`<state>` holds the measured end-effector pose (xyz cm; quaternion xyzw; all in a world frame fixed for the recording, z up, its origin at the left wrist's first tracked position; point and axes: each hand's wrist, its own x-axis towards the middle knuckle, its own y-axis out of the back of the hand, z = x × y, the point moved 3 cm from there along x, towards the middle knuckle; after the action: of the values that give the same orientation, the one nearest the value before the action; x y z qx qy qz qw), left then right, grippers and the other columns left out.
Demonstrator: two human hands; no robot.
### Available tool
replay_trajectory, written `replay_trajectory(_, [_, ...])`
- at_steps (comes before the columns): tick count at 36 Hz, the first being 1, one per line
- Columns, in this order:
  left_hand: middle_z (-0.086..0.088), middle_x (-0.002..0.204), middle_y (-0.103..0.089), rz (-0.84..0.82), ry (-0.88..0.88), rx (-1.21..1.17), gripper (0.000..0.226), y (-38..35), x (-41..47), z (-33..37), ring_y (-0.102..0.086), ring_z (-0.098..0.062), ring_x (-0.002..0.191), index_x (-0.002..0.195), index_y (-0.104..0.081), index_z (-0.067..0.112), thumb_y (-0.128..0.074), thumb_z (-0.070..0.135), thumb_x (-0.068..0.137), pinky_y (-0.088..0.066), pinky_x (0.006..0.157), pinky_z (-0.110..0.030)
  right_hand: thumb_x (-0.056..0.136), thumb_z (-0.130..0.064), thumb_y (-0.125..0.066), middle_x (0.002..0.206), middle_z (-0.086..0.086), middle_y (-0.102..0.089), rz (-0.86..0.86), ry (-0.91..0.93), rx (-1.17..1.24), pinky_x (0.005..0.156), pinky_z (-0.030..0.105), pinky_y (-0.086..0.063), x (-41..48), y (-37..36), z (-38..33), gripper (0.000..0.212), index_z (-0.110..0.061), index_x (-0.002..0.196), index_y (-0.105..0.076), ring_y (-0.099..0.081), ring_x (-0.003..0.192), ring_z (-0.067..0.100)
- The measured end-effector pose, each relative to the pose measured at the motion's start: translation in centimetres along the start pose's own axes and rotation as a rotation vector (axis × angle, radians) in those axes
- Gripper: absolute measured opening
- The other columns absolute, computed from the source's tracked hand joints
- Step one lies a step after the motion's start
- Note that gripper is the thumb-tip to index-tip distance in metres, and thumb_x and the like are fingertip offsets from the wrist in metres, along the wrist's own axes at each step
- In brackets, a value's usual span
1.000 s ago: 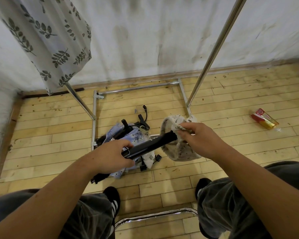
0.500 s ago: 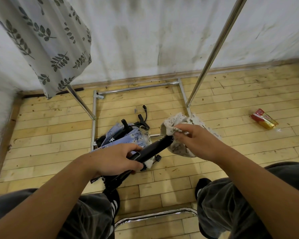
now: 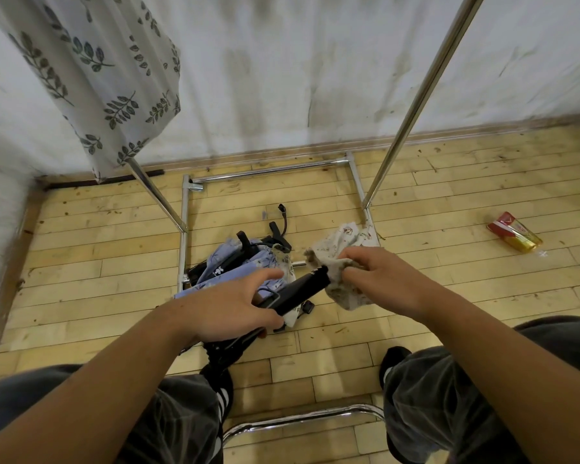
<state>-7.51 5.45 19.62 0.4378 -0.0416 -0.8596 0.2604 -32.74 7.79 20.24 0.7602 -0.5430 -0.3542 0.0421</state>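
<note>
My left hand (image 3: 235, 309) grips a long black hanger-like clamp bar (image 3: 298, 289) near its metal clip, holding it slanted up to the right. My right hand (image 3: 379, 276) pinches a dirty white patterned cloth (image 3: 342, 256) at the bar's upper end. The cloth hangs bunched around and below my fingers. Below both hands a pile of blue floral fabric with black hangers (image 3: 241, 262) lies on the wooden floor.
A chrome clothes rack (image 3: 268, 170) stands against the stained wall, with slanted poles at left and right (image 3: 412, 105). A leaf-print garment (image 3: 91, 68) hangs top left. A red and gold packet (image 3: 513, 231) lies on the floor at right. A chrome tube (image 3: 302, 420) runs between my feet.
My left hand has slid the black bar down and back toward me. My right hand has shifted the cloth along the bar's end, and the cloth has rebunched in my fingers.
</note>
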Motion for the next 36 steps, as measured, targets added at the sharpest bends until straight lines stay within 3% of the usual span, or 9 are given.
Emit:
replay_trajectory(2, [0.004,0.104,-0.075,-0.029,-0.023,0.002,0.071,-0.2,-0.1,0.2,-0.075,-0.013,0.085,0.147,-0.026,0.062,-0.070,0.048,0.092,-0.060,0.089,-0.039,0.099,-0.030,-0.058,0.093,0.013,-0.074,0.070,-0.047,0.005,0.071,0.039,-0.056,0.1,0.4,0.3,0.024,-0.010,0.095,-0.069,-0.069,0.091,0.036])
replay_trajectory(5, [0.007,0.108,-0.071,-0.029,-0.049,0.009,0.066,-0.4,-0.2,0.6,-0.074,-0.018,0.087,0.143,-0.030,0.064,-0.070,0.046,0.093,-0.061,0.088,-0.041,0.092,-0.045,-0.070,0.079,0.006,-0.074,0.160,-0.098,-0.058,0.060,0.026,-0.056,0.3,0.9,0.8,0.033,-0.013,0.087,-0.071,-0.068,0.068,0.016])
replay_trajectory(7, [0.008,0.114,-0.068,-0.017,-0.053,0.019,0.068,-0.2,-0.2,0.7,-0.074,-0.018,0.089,0.144,-0.030,0.064,-0.070,0.045,0.093,-0.061,0.088,-0.040,0.089,-0.050,-0.073,0.063,0.000,-0.066,0.217,-0.132,-0.194,0.043,0.012,-0.040,0.3,1.3,1.1,0.040,-0.014,0.074,-0.066,-0.054,0.050,0.004])
replay_trajectory(9, [0.008,0.118,-0.066,-0.010,-0.058,0.039,0.069,0.0,-0.2,0.6,-0.073,-0.018,0.092,0.145,-0.028,0.066,-0.070,0.044,0.094,-0.060,0.089,-0.040,0.092,-0.052,-0.070,0.057,-0.004,-0.059,0.287,-0.165,-0.250,0.040,0.010,-0.034,0.3,1.6,1.4,0.045,-0.013,0.070,-0.065,-0.049,0.048,0.004])
replay_trajectory(16, [0.012,0.123,-0.063,-0.006,-0.105,0.092,0.071,0.3,-0.4,1.0,-0.071,-0.013,0.101,0.145,-0.026,0.069,-0.069,0.042,0.095,-0.058,0.093,-0.035,0.104,-0.049,-0.049,0.068,0.004,-0.065,0.445,-0.266,-0.167,0.050,0.023,-0.036,0.4,2.4,1.6,0.051,-0.010,0.079,-0.069,-0.055,0.057,0.014])
replay_trajectory(24, [0.014,0.116,-0.060,-0.044,-0.142,0.148,0.074,0.4,-0.8,1.2,-0.069,-0.018,0.078,0.142,-0.029,0.072,-0.071,0.037,0.093,-0.060,0.079,-0.036,0.109,-0.042,-0.041,0.085,-0.003,-0.063,0.516,-0.255,-0.006,0.054,0.024,-0.038,0.1,2.8,1.5,0.027,-0.023,0.111,-0.060,-0.058,0.070,0.009])
replay_trajectory(28, [0.017,0.114,-0.058,-0.030,-0.161,0.190,0.077,0.6,-0.8,1.1,-0.069,-0.017,0.077,0.143,-0.027,0.074,-0.070,0.034,0.093,-0.061,0.077,-0.031,0.110,-0.042,-0.036,0.089,-0.003,-0.064,0.547,-0.234,0.028,0.064,0.027,-0.043,0.0,3.0,1.4,0.034,-0.023,0.106,-0.064,-0.058,0.080,0.009])
replay_trajectory(33, [0.019,0.113,-0.058,0.004,-0.149,0.213,0.080,1.3,-0.9,1.0,-0.072,-0.024,0.076,0.143,-0.025,0.074,-0.069,0.027,0.094,-0.054,0.065,-0.018,0.110,-0.042,-0.034,0.092,-0.006,-0.065,0.611,-0.208,0.092,0.064,0.023,-0.040,0.0,3.3,1.3,0.036,-0.024,0.101,-0.064,-0.057,0.083,0.005])
replay_trajectory(36, [0.021,0.112,-0.058,0.047,-0.155,0.297,0.079,1.6,-1.0,1.1,-0.070,-0.009,0.078,0.147,-0.024,0.069,-0.068,0.029,0.095,-0.053,0.068,-0.017,0.110,-0.042,-0.033,0.090,-0.002,-0.064,0.628,-0.228,0.124,0.068,0.031,-0.046,0.0,3.5,1.3,0.040,-0.019,0.101,-0.064,-0.059,0.084,0.013])
